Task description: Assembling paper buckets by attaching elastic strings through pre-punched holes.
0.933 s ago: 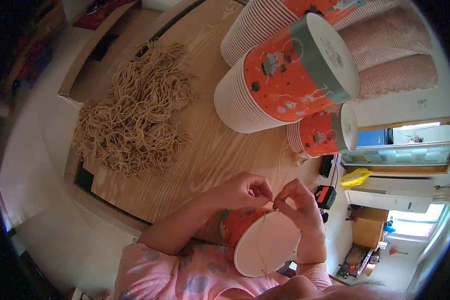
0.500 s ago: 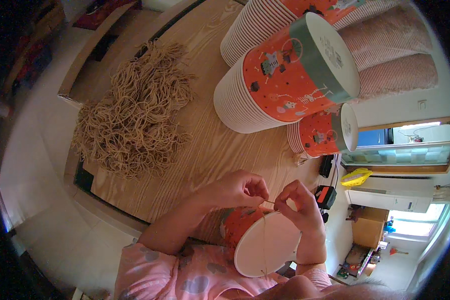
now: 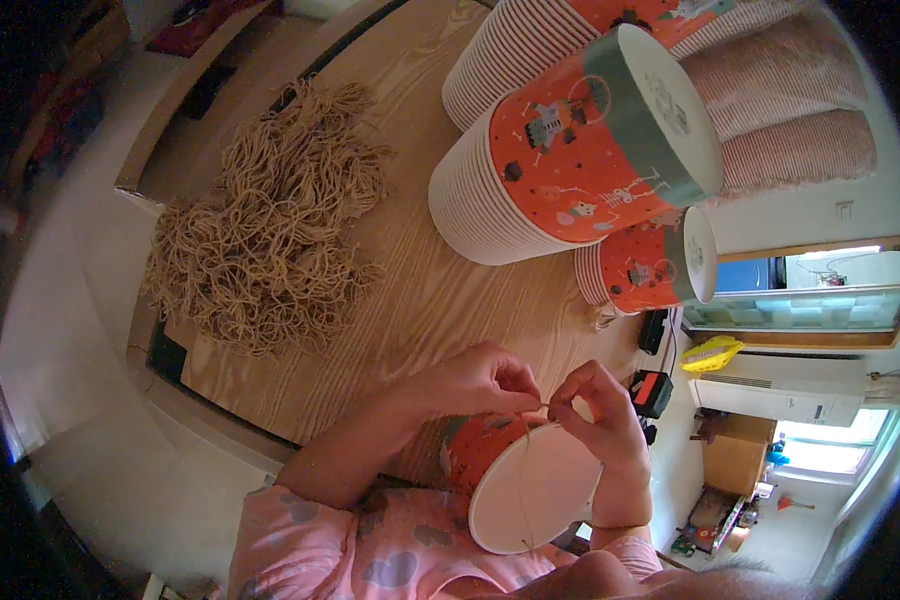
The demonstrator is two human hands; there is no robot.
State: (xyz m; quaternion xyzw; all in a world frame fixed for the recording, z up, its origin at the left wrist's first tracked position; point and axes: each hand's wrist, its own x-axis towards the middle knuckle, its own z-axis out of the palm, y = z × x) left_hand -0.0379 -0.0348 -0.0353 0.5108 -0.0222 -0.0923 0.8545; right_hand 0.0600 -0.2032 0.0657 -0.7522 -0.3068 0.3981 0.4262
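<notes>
A paper bucket (image 3: 480, 447) with an orange printed side is tilted close against my body, its round white end toward me. A thin tan cord (image 3: 527, 470) runs across that white end from its lower rim up to my fingers. My left hand (image 3: 492, 378) is closed in a pinch on the cord just above the bucket's upper rim. Facing it, my right hand (image 3: 602, 408) pinches the same cord between thumb and forefinger. The fingertips of both hands nearly meet; whether there is a knot between them is too small to tell.
On the wooden table (image 3: 420, 300) lies a big tangled heap of tan cords (image 3: 270, 220) at the left. A tall stack of orange and green paper buckets (image 3: 570, 150) stands far right, with a smaller stack (image 3: 650, 265) beside it. Wrapped striped stacks (image 3: 785, 100) lie behind.
My two hands' fingertips have drawn closer together on the cord, with the left fingers shifting slightly right. The bucket stays where it was.
</notes>
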